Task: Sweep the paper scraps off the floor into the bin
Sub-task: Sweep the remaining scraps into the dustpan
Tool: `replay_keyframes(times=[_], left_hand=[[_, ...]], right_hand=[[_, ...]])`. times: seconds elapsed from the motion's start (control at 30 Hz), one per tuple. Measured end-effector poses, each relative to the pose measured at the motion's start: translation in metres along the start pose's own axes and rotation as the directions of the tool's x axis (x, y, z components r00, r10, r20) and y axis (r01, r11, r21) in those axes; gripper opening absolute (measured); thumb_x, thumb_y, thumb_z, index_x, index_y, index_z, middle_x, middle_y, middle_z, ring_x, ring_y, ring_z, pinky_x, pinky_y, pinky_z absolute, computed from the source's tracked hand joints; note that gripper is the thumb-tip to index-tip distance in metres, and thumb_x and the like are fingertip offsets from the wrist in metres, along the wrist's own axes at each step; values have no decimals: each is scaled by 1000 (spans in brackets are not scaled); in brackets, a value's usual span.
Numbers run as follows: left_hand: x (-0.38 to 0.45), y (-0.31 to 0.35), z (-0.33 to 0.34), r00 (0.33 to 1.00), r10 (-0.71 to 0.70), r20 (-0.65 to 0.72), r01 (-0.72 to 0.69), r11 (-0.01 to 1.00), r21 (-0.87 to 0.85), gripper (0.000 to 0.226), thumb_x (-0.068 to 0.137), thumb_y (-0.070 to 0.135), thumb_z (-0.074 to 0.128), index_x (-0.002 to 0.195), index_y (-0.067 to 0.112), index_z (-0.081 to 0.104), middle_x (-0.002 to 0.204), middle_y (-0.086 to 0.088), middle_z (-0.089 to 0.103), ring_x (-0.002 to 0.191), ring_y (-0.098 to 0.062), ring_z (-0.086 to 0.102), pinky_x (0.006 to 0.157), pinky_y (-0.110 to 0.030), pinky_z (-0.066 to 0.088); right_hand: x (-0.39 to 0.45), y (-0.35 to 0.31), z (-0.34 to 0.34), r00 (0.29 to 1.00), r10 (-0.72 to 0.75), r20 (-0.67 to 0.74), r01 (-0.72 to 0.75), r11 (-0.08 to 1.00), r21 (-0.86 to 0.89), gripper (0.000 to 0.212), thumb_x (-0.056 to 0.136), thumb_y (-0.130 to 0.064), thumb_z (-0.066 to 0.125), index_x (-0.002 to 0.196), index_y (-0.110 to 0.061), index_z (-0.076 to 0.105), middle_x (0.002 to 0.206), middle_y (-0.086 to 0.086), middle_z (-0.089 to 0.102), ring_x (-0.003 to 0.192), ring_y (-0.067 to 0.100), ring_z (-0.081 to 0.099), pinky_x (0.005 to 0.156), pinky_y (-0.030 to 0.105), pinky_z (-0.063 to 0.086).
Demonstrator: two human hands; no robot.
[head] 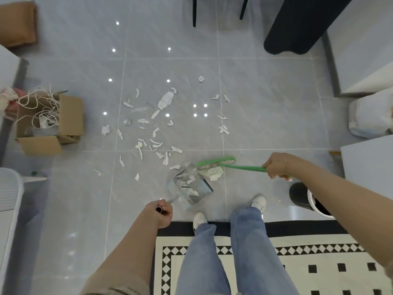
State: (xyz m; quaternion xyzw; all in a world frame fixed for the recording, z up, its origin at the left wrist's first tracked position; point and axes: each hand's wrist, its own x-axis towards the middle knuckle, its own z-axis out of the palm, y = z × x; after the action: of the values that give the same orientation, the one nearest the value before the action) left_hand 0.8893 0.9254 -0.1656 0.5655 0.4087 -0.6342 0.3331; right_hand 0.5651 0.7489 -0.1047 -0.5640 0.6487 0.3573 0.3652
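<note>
Several white paper scraps (153, 133) lie scattered over the grey tiled floor ahead of me. My right hand (278, 166) grips the handle of a green broom (217, 162), whose head rests on the floor against a crumpled scrap at the dustpan's mouth. My left hand (162, 212) grips the upright metal handle of a clear dustpan (189, 188), which sits on the floor holding a few scraps. A black bin with a white rim (306, 199) stands on the floor at my right, partly hidden behind my right forearm.
An open cardboard box (63, 122) with white cords sits at left. A black-and-white rug (297, 262) lies under my feet. White furniture (365, 165) stands at right, a white bag (370, 118) beside it. Dark chair legs (194, 11) stand at the far side.
</note>
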Motion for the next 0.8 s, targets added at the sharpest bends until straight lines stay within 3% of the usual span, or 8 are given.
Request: replay_keyframes(times=[0.1, 0.27, 0.43, 0.5, 0.57, 0.67, 0.73, 0.8], left_hand=[[0, 1, 1, 1000, -1, -10, 1, 1000, 0, 35, 97, 7, 40, 63, 13, 35, 27, 0, 29, 17, -12, 26, 27, -7, 23], [1, -1, -1, 1000, 11, -7, -11, 1000, 14, 38, 97, 4, 35, 61, 13, 32, 26, 0, 29, 16, -12, 25, 26, -6, 22], [0, -3, 0, 999, 33, -2, -33, 999, 40, 40, 96, 2, 37, 58, 13, 31, 25, 0, 27, 16, -11, 25, 26, -6, 21], [2, -2, 0, 999, 33, 6, -33, 999, 33, 37, 96, 2, 38, 61, 12, 34, 25, 0, 28, 16, -12, 25, 26, -6, 22], [5, -2, -2, 1000, 22, 15, -22, 999, 38, 29, 96, 3, 39, 67, 9, 39, 26, 0, 29, 16, -12, 26, 26, -6, 23], [8, -2, -3, 1000, -2, 5, 1, 998, 56, 24, 95, 4, 40, 71, 7, 42, 26, 0, 30, 16, -12, 27, 26, -7, 25], [7, -1, -3, 1000, 4, 17, -5, 999, 48, 26, 96, 5, 38, 70, 8, 41, 26, 0, 30, 16, -12, 27, 26, -7, 25], [4, -1, -3, 1000, 20, 7, -20, 999, 37, 32, 95, 3, 35, 63, 11, 36, 26, 0, 30, 15, -12, 27, 26, -6, 25]], right_hand=[[5, 14, 2, 999, 49, -7, -48, 995, 88, 44, 78, -4, 58, 122, -3, 62, 81, 17, 67, 52, 22, 52, 54, 25, 43], [6, 2, 47, 993, 121, 5, -118, 965, 232, 30, 86, -5, 48, 112, 1, 60, 67, 11, 54, 52, 20, 49, 48, 24, 40], [-7, -30, 128, 997, 45, 56, -60, 947, 314, 12, 86, -4, 45, 84, -3, 56, 59, 5, 46, 50, 18, 46, 41, 22, 32], [-16, -38, 150, 996, -3, 94, -29, 940, 339, 20, 89, -6, 44, 70, -9, 48, 60, 2, 43, 61, 20, 49, 47, 22, 34], [-26, -40, 157, 988, -31, 154, -31, 923, 384, 27, 91, -8, 44, 65, -15, 43, 63, 2, 44, 59, 20, 48, 50, 21, 38], [-37, -30, 139, 973, -2, 232, -130, 823, 552, 10, 86, -6, 50, 79, -10, 55, 60, 5, 45, 43, 15, 42, 43, 20, 35], [-41, -17, 117, 970, 12, 244, -168, 757, 631, 27, 82, -4, 53, 107, 3, 62, 56, 6, 44, 36, 12, 38, 40, 18, 31], [-48, -9, 91, 973, 2, 230, -144, 787, 599, 40, 82, -5, 55, 122, 3, 58, 56, 6, 45, 35, 11, 37, 37, 16, 29]])
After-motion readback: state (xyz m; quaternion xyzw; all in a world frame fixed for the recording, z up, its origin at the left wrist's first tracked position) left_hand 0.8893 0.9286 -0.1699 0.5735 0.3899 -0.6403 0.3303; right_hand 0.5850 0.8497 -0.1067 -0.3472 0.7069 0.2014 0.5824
